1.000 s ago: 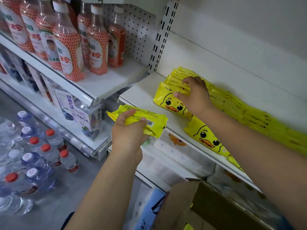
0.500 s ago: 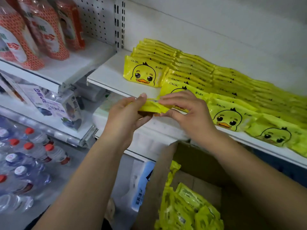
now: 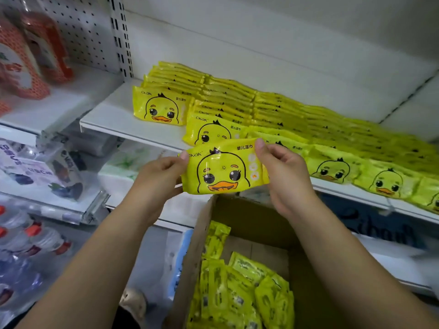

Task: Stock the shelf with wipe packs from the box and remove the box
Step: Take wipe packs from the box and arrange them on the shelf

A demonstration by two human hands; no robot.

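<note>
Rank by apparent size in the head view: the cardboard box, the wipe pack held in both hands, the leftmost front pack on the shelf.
1. cardboard box, partly cut off by the frame.
2. held wipe pack.
3. leftmost shelf pack; it lies farther away, so true size is unsure.

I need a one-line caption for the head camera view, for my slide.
Both hands, left and right, hold a yellow duck wipe pack before the stocked shelf, above the open cardboard box.

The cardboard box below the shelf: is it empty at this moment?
No, the cardboard box holds many yellow wipe packs, which lie in a heap on its bottom.
</note>
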